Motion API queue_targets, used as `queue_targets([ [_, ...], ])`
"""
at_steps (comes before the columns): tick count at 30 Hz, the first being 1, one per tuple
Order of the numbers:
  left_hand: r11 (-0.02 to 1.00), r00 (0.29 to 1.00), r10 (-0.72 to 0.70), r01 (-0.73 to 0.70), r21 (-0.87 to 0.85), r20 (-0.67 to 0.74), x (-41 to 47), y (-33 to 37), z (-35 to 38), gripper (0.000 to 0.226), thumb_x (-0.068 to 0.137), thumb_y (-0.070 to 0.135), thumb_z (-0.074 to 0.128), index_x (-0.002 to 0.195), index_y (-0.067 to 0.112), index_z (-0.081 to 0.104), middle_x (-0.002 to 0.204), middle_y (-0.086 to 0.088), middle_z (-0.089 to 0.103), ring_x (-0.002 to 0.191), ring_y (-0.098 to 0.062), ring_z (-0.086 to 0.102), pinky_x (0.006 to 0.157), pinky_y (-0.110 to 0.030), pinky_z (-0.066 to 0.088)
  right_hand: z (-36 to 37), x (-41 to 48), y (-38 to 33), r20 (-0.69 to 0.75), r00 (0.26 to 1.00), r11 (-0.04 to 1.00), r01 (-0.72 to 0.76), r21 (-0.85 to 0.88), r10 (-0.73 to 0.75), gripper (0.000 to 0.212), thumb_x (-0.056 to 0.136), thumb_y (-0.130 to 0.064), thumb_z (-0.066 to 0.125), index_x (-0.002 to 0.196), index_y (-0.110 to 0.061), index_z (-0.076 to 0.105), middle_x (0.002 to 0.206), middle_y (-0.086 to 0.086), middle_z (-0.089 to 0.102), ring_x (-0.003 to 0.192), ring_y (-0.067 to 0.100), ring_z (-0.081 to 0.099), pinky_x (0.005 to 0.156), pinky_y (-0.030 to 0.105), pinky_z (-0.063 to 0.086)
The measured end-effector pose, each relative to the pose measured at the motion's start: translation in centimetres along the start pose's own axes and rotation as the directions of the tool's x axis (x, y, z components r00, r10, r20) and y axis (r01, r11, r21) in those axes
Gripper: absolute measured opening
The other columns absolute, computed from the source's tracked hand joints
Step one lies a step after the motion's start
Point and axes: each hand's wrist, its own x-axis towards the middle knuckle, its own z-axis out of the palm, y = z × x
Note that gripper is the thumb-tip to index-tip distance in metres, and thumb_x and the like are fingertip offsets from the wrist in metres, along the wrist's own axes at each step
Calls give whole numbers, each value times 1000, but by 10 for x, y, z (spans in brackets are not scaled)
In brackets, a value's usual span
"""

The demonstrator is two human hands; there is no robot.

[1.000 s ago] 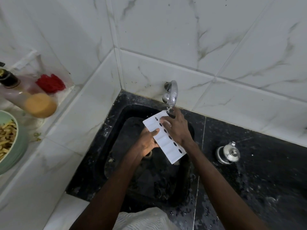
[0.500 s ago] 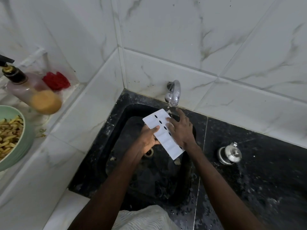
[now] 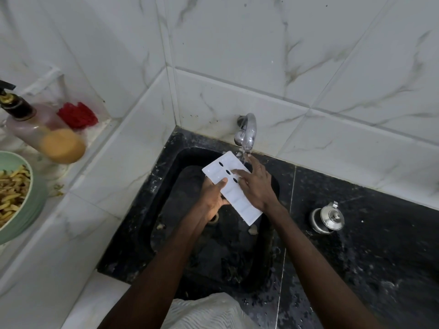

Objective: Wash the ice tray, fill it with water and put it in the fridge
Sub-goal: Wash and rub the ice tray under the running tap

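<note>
You hold the ice tray point(image 3: 240, 203) over the black sink point(image 3: 166, 176), tilted, its far corner under the tap point(image 3: 248, 130) at twelve o'clock. Water point(image 3: 245, 156) runs from the spout onto that corner and over your fingertips. Your left hand point(image 3: 211, 200) grips the tray's long edge at nine o'clock, with the thumb lying on top. Your right hand point(image 3: 256, 186) lies on the tray's face with its fingers spread and straight, pressing rather than grasping.

The tray hangs clear of the basin walls, with open room below it down to the drain point(image 3: 213, 218). The marble-tiled wall point(image 3: 237, 55) stands close behind the tap. At nine o'clock a white tiled ledge point(image 3: 114, 181) rises above the sink rim.

The worktop point(image 3: 380, 245) at three o'clock is black stone, wet and speckled with drops. A small steel pot point(image 3: 327, 218) stands there with its lid on, well apart from your right arm.

Up on the ledge there is a green bowl point(image 3: 35, 193) holding cut potato strips. Beside it sits a pump bottle point(image 3: 35, 129) with orange liquid low in it. Just behind that is a red scrubber point(image 3: 77, 115). Scraps of debris lie on the sink floor at six o'clock.
</note>
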Motion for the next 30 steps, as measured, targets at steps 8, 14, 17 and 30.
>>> queue_targets([
  [8,999,999,10,-12,-47,-52,3,1,0,46,104,5,57,148,19,48,139,-14,65,126,-36,64,92,-70,54,10,-7,-1,-96,989,991,-108,78,115,35,107,-39,48,128,-25,73,167,5,25,148,30,27,118,60,25],
  [14,998,998,21,-25,-53,-62,0,0,-4,51,103,4,60,149,19,47,141,-15,63,126,-37,64,93,-70,54,6,-8,5,-126,987,994,-101,-29,96,34,107,-45,45,118,-32,76,165,3,28,150,29,28,119,58,22],
  [17,996,998,45,-48,-77,-46,0,2,2,49,104,4,58,149,18,47,139,-16,64,125,-37,65,87,-65,58,9,-6,-4,-114,983,990,-142,6,142,40,108,-51,42,128,-32,72,169,3,22,151,30,23,118,59,22],
  [30,994,984,43,-59,-87,-175,8,1,-12,50,102,3,60,147,20,49,138,-12,65,123,-35,66,93,-72,53,13,-12,-2,11,997,997,-74,38,73,39,106,-56,45,135,-41,67,171,0,19,152,31,23,119,62,20],
])
